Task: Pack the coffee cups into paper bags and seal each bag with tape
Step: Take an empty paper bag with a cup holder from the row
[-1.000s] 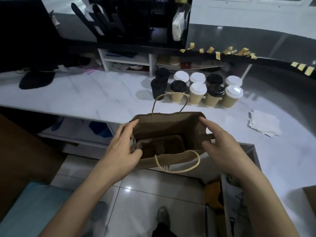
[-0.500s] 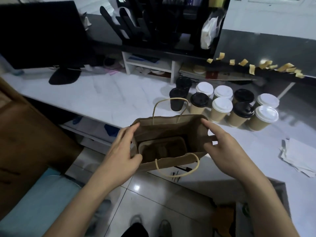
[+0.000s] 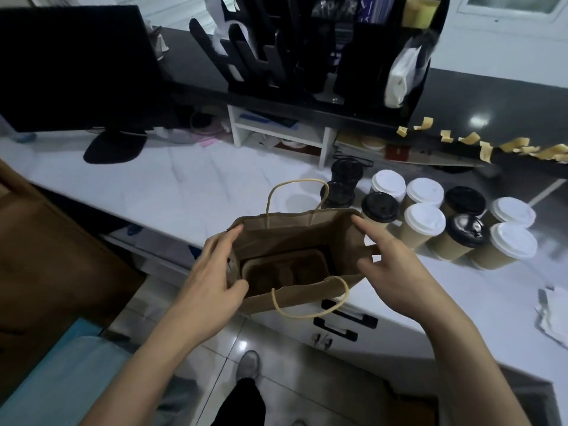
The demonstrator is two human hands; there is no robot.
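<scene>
A brown paper bag (image 3: 301, 232) with twine handles stands open at the front edge of the white counter (image 3: 184, 186). A cardboard cup carrier (image 3: 282, 272) lies at its bottom, with no cups in it. My left hand (image 3: 212, 278) grips the bag's left rim and my right hand (image 3: 396, 262) pinches its right rim, holding the mouth wide. Several lidded coffee cups (image 3: 424, 222), with white or black lids, stand grouped just right of the bag. Several strips of yellow tape (image 3: 485, 149) hang from the dark upper counter's edge at the right.
A black monitor (image 3: 70, 66) stands at the back left. A black organiser rack (image 3: 307, 50) sits on the dark raised counter above a white shelf unit (image 3: 276, 133). Paper napkins (image 3: 553, 315) lie at the far right. Drawers with black handles (image 3: 344, 321) are below the counter.
The view has shifted left and up, so the cups and bag sit further right in frame. Both hands keep the same hold on the bag's rims.
</scene>
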